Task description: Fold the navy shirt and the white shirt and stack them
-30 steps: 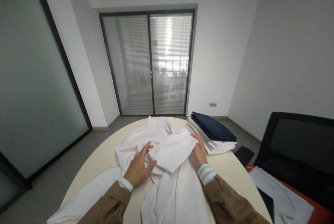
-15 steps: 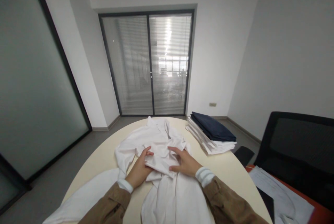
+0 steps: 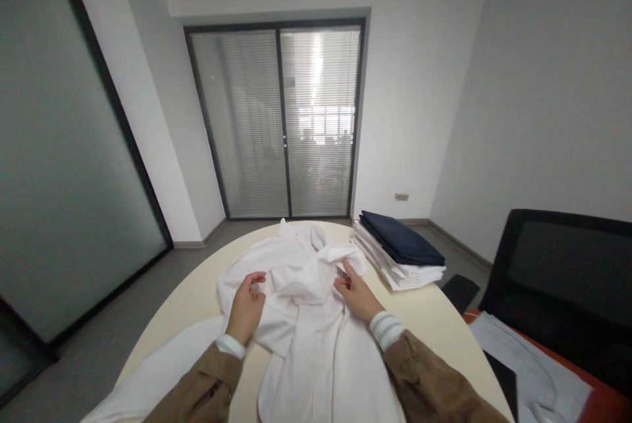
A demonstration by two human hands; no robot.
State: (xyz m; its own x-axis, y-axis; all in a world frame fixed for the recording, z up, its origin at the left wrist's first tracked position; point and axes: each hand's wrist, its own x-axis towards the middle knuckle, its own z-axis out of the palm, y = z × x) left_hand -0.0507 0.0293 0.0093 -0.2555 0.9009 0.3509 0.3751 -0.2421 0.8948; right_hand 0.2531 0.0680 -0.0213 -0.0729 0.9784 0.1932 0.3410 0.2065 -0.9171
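Observation:
A white shirt (image 3: 316, 344) lies spread and rumpled over the round table, collar end at the far side. One long sleeve (image 3: 168, 360) trails to the near left. My left hand (image 3: 247, 310) is closed, thumb and fingers pinching cloth at the left of the shirt's upper part. On the other side, my right hand (image 3: 359, 295) pinches the shirt's right part near the shoulder, its fingers partly hidden by a fold. Between both hands the cloth is bunched in soft folds.
A folded navy garment (image 3: 402, 239) tops a stack of folded white clothes (image 3: 395, 275) on the table's right side. Right of the round table (image 3: 434, 331) stands a black mesh chair (image 3: 567, 278) with papers (image 3: 533, 364) on its orange seat. Blinds-covered glass (image 3: 320, 120) is beyond.
My hands have moved apart, the left one to the left and the right one slightly forward and right. The bunched cloth between them has spread wider.

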